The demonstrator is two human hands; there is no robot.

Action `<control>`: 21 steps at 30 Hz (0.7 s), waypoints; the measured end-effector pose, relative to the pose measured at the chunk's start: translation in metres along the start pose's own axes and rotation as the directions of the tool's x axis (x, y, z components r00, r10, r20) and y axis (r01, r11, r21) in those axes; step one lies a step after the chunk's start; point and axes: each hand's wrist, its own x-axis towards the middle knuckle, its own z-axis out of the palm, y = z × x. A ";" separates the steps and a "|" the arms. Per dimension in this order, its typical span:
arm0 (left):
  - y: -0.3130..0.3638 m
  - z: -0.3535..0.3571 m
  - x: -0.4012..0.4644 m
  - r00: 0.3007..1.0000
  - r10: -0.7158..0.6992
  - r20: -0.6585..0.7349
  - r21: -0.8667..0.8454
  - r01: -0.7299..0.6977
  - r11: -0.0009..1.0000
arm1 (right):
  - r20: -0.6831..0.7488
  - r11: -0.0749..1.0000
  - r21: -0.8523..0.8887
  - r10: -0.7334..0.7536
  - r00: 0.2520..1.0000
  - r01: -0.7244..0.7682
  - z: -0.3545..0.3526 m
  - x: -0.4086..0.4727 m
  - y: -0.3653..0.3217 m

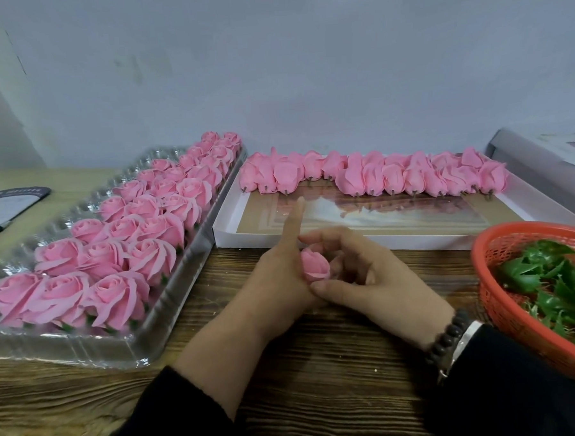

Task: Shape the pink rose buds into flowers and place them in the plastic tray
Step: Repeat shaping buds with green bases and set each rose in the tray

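Cupping one pink rose bud (314,266) between both hands, left hand (276,285) gripping with forefinger straight, right hand (359,274) curling fingers round it, a person works petals above the desk (320,366), plastic tray (126,346) of finished flowers (114,247) leftward within reach.

Glossy clear plastic tray (146,345), rough-grained wooden table (320,366), red plastic mesh basket (504,306), matt pink roses (113,293).

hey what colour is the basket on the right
Red-orange mesh basket, seen in the head view.
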 end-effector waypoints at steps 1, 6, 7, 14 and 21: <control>-0.002 0.001 0.000 1.000 0.005 0.026 -0.005 -0.004 1.000 | 0.003 1.000 0.014 0.015 1.000 -0.015 -0.001 0.000 -0.001; -0.004 0.002 0.001 0.996 0.027 0.080 -0.017 -0.025 1.000 | 0.013 0.996 0.090 0.014 1.000 -0.015 -0.001 0.000 -0.001; -0.004 0.002 0.000 0.996 0.028 0.083 0.001 -0.028 1.000 | 0.013 0.996 0.094 0.009 1.000 -0.010 -0.002 0.001 -0.001; -0.002 0.003 0.000 0.993 -0.001 0.114 0.075 -0.008 0.997 | 0.018 0.989 0.149 0.011 1.000 -0.014 -0.003 0.000 0.002; 0.014 -0.006 -0.009 0.993 -0.081 0.083 0.118 0.071 0.990 | -0.124 0.959 0.279 0.091 0.988 -0.053 -0.002 0.000 0.009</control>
